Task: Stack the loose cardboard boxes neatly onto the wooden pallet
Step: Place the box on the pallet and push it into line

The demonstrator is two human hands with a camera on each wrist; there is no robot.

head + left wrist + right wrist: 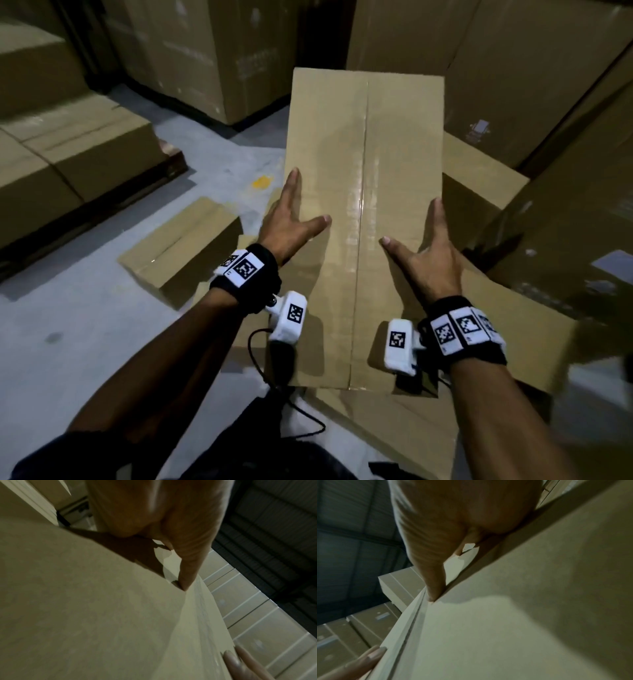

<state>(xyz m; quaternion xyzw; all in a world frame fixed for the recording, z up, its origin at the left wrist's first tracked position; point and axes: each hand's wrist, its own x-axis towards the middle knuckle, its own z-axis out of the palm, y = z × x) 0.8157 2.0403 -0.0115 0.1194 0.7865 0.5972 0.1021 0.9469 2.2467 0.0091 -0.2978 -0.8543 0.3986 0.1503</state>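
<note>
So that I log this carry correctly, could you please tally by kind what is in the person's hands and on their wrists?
Carried cardboard box: 1
Hands, left hand and right hand: 2
Marker wristbands, left wristband and right wristband: 2
White cameras, left wrist camera and right wrist camera: 2
Total: 7

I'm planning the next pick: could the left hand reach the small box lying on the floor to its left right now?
Probably not yet: the left hand is pressed against the held box; nothing blocks the small box.
</note>
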